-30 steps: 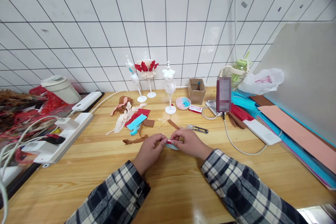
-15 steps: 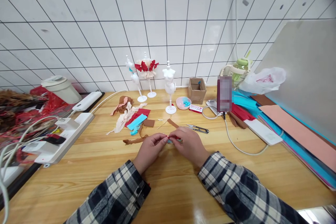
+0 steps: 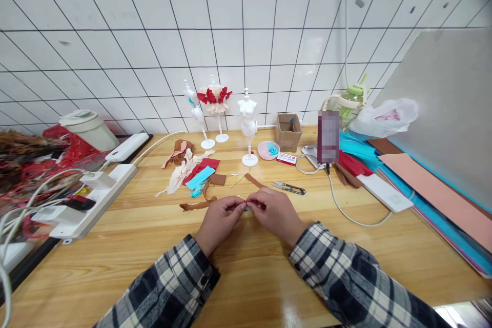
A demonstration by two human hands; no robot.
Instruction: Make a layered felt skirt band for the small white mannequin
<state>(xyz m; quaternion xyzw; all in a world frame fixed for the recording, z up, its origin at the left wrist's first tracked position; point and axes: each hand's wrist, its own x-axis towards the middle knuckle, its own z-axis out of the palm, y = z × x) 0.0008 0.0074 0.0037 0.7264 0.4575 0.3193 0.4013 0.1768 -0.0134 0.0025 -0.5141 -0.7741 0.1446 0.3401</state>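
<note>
My left hand (image 3: 220, 221) and my right hand (image 3: 279, 212) meet at mid-table, both closed in a pinch. Between their fingertips is a tiny piece with red and light blue showing; the fingers cover most of it, so its kind is unclear. Just beyond my right hand lies a brown paper strip (image 3: 252, 180), partly hidden by it. Thread snips (image 3: 289, 188) rest a little farther right. Beside my left hand is a crumpled brown strip (image 3: 198, 205). Blue paper strips (image 3: 200, 178), red paper (image 3: 212, 164) and a brown rectangle (image 3: 218, 180) lie beyond it.
Three small white mannequins (image 3: 248, 119) stand near the tiled wall, one with red ruffles. A pink bowl (image 3: 262, 151), cardboard box (image 3: 289, 138) and phone (image 3: 329, 138) are behind. Left is a power strip (image 3: 96, 202); right, a white power bank (image 3: 385, 192) and stacked coloured paper (image 3: 438, 177).
The fingertips have shifted very slightly while staying pinched together. Everything else on the table lies as before.
</note>
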